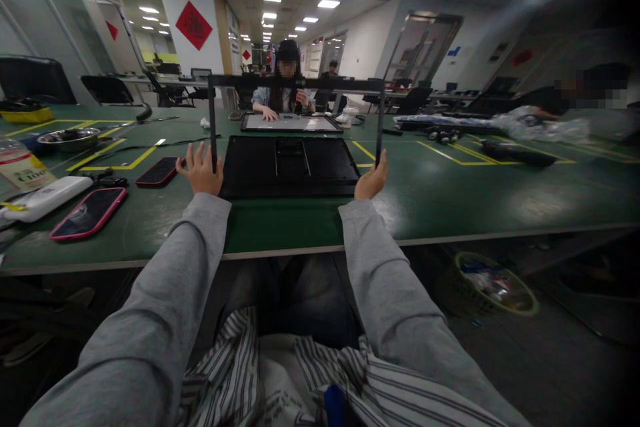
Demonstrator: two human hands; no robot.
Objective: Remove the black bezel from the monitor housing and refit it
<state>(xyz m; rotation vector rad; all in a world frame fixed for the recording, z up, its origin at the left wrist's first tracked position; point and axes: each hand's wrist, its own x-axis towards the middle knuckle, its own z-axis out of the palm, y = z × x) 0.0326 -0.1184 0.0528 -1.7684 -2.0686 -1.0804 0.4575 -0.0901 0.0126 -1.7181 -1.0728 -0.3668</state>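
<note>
The left hand (203, 170) has its thumb side against the lower left side of a thin black frame (340, 85), its outer fingers fanned away from it, while the right hand (371, 178) curls around the lower right side; the frame seems to be held between the two, though the thumbs are partly hidden. Its long axis runs from left to right, roughly along the near edge of the tabletop (440, 203), and its top bar is well above the hands, so it stands upright or nearly so. Neither hand is clearly nearer: each takes one short side. Directly between the hands and a little beyond, a black panel (320, 163) lies flat towards the near edge, its long axis also from left to right, with a bracket (290, 159) at its middle; whether the frame's lower part touches it cannot be told. Outward to the left, a dark phone (157, 172) lies just beside the left hand, and a pink-edged phone (89, 213) lies closer to the near edge. Past the black panel, towards the far edge, another person's hand (270, 113) rests on a pale panel (305, 123).
</note>
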